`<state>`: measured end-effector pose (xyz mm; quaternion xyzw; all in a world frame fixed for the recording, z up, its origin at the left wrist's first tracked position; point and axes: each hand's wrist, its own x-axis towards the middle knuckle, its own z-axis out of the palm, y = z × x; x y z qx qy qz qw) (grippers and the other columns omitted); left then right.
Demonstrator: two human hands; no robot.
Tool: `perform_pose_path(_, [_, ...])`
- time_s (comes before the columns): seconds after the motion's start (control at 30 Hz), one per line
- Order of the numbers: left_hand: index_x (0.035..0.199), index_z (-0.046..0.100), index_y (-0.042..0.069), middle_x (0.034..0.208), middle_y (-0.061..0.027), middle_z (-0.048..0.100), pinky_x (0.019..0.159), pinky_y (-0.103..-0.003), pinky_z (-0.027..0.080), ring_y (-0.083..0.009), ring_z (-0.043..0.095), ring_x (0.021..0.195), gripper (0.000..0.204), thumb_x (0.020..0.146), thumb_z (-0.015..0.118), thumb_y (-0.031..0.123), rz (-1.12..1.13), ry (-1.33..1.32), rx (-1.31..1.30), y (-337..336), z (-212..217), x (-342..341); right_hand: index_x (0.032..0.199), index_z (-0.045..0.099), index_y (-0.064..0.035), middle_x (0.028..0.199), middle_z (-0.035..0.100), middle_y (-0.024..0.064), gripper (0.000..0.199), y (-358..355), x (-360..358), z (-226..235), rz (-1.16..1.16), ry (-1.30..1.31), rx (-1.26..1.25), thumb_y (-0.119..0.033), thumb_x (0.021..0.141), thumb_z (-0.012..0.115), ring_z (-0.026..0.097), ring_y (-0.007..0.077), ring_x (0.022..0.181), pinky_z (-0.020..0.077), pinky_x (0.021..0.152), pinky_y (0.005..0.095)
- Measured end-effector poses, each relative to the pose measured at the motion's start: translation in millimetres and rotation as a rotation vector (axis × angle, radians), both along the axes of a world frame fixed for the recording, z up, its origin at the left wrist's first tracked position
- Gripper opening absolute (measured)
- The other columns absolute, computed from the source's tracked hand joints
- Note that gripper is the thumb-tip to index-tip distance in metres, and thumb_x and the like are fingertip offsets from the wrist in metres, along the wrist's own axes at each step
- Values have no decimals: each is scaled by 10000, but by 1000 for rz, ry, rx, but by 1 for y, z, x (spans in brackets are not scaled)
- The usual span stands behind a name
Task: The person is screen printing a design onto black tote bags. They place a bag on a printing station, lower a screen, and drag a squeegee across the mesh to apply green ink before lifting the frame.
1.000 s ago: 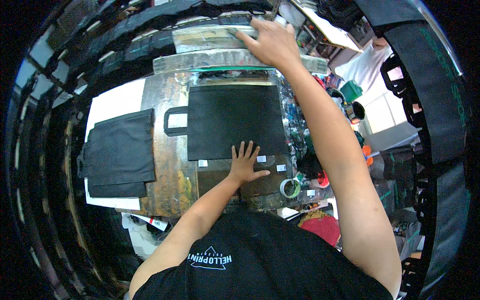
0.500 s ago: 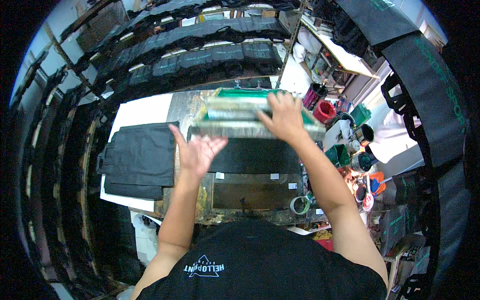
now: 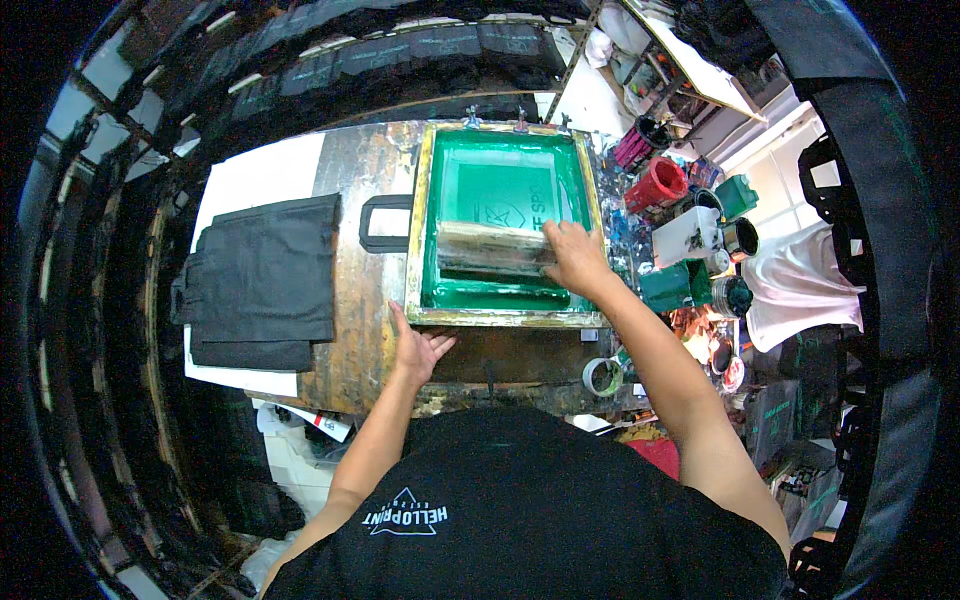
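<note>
Head view shows your right hand [image 3: 575,258] closed over the right end of the long wood-backed squeegee [image 3: 497,247], which lies crosswise on the green mesh of the wooden-framed printing screen [image 3: 500,225]. The fingers wrap the squeegee's handle; this grip keeps the blade flat against the mesh. The screen lies flat on the stained brown tabletop [image 3: 365,290], hinged at its far edge, so that the frame covers the black fabric bag whose loop handle [image 3: 385,224] protrudes from under the frame's left side.

Your left hand [image 3: 418,350] rests with fingers released and spread, the palm touching the near left corner of the frame and the tabletop just beside it. This placement appears to hold the frame down and steady.

To the left, a stack of folded black fabric bags [image 3: 262,283] lies on a white sheet [image 3: 250,180], near the screen but apart from it.

On the right, containers stand close together just beside the screen:
- a red ribbed plastic tub [image 3: 659,186], far right;
- a white rectangular container [image 3: 686,233], smeared dark, nearer;
- a dark green square can [image 3: 669,287], nearest your right forearm;
- a second green can [image 3: 736,196] and round open tins [image 3: 741,238] further right.

A grey tape roll [image 3: 602,376] sits at the near right edge of the tabletop. Labels on these containers are too small to distinguish.
</note>
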<state>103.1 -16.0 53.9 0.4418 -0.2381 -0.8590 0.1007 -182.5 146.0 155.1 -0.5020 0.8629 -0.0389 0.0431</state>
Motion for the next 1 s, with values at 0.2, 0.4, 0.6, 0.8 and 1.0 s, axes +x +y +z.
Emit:
perform_pose_path(0.2, [1640,-57,97,1650,-351,72,1170,-568,365,-554,241,1487,1294,791,384,968,-89,115,-26,-8,-13,2,1269,502,-113,1112,591,122,655,8,45,-44,7,55,42,-254,734,852,563,320,1101,386,893,526])
perform_pose_path(0.4, [1620,-148,72,1644,-368,-13,1167,-548,385,-544,213,1500,1340,782,382,974,-85,22,-2,-12,-11,0,1211,544,-143,1066,556,79,568,-12,44,-58,-33,229,-111,-151,713,817,535,270,1062,361,907,479])
perform_pose_path(0.6, [1620,-51,-5,1649,-346,75,1185,-524,370,-515,240,1502,1329,799,302,977,-191,38,-38,-9,14,-4,1223,575,-176,1051,592,51,493,-75,-47,-79,-79,225,-142,-126,766,751,568,262,1054,390,894,495])
perform_pose_path(0.8, [1629,-21,14,1652,-340,73,1192,-543,354,-520,222,1505,1305,802,293,973,-159,61,81,-12,-5,0,1268,536,-158,1116,583,72,647,-137,-151,-102,-50,268,-157,-153,696,839,542,282,1121,383,918,502])
perform_pose_path(1.0, [1608,-7,-8,1605,-355,180,1149,-539,418,-515,326,1450,1312,795,286,978,-227,0,104,-22,-22,-1,1359,488,-153,1252,601,97,727,-171,-232,-109,-44,185,-65,-203,733,855,539,307,1247,405,960,558])
